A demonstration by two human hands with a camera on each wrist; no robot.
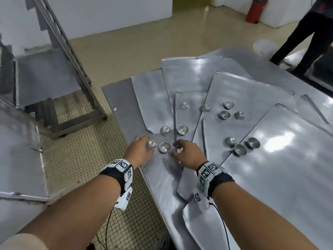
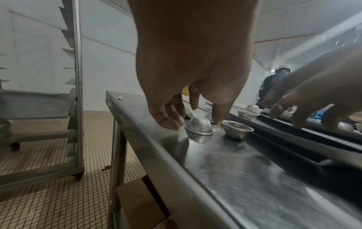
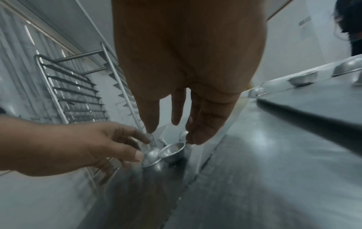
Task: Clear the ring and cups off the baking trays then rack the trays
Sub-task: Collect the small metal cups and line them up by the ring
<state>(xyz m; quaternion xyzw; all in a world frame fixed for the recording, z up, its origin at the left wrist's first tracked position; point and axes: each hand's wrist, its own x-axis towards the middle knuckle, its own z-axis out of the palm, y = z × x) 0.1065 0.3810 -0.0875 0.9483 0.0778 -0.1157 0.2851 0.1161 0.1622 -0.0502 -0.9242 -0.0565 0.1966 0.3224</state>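
Note:
Several flat metal baking trays (image 1: 281, 177) lie overlapping on the steel table (image 1: 119, 98). Small metal cups sit on them in clusters (image 1: 228, 110), (image 1: 239, 147). My left hand (image 1: 146, 146) pinches one tilted cup (image 2: 198, 128) between thumb and curled fingers near the table's left edge. An upright cup (image 1: 164, 147) stands just to its right. My right hand (image 3: 170, 133) hovers above that upright cup (image 3: 172, 151), fingers straight and holding nothing, beside the edge of a narrow tray (image 1: 187, 105). Two more cups (image 1: 165, 130) stand just beyond. I see no ring.
A tall metal tray rack (image 1: 59, 51) stands on the tiled floor left of the table, with a tray on a low shelf (image 1: 45, 76). Another person (image 1: 306, 37) stands at the far right by a white bucket (image 1: 264, 47). A cardboard box (image 2: 137, 201) sits under the table.

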